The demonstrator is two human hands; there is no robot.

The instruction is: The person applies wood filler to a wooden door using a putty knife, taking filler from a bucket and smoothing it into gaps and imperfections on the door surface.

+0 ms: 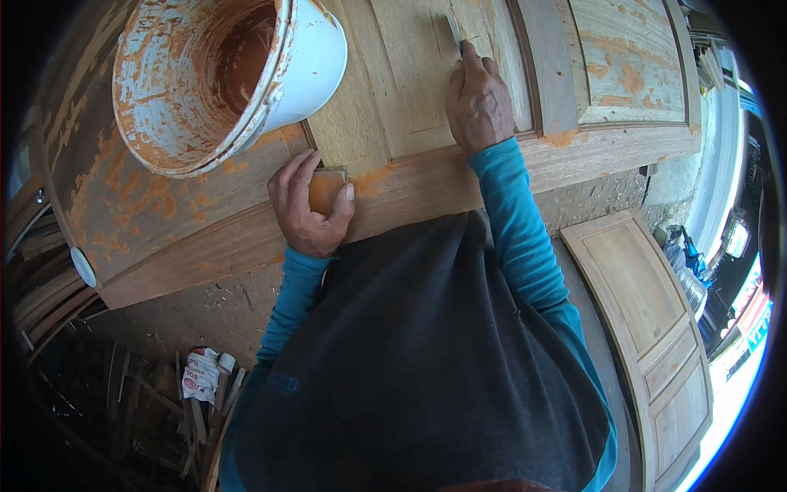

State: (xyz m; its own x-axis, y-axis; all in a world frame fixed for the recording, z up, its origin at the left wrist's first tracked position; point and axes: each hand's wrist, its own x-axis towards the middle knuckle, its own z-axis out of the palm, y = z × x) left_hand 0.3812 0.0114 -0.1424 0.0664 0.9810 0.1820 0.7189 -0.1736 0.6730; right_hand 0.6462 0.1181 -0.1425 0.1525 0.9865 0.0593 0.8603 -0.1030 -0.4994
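My right hand is closed round the handle of a putty knife, its thin blade pointing away over a recessed panel of the wooden door. My left hand grips a small flat piece smeared with orange-brown filler, close to the door's near rail. Left of the hands a white bucket lies tilted on the door with its mouth toward me. Orange-brown filler coats its inside. Patches of the same filler mark the door's right panel, and more streaks spread over the wood at left.
A second panelled door leans or lies low at the right. Wood offcuts and a white printed bag are down at the lower left. A white round thing sits at the work surface's left corner.
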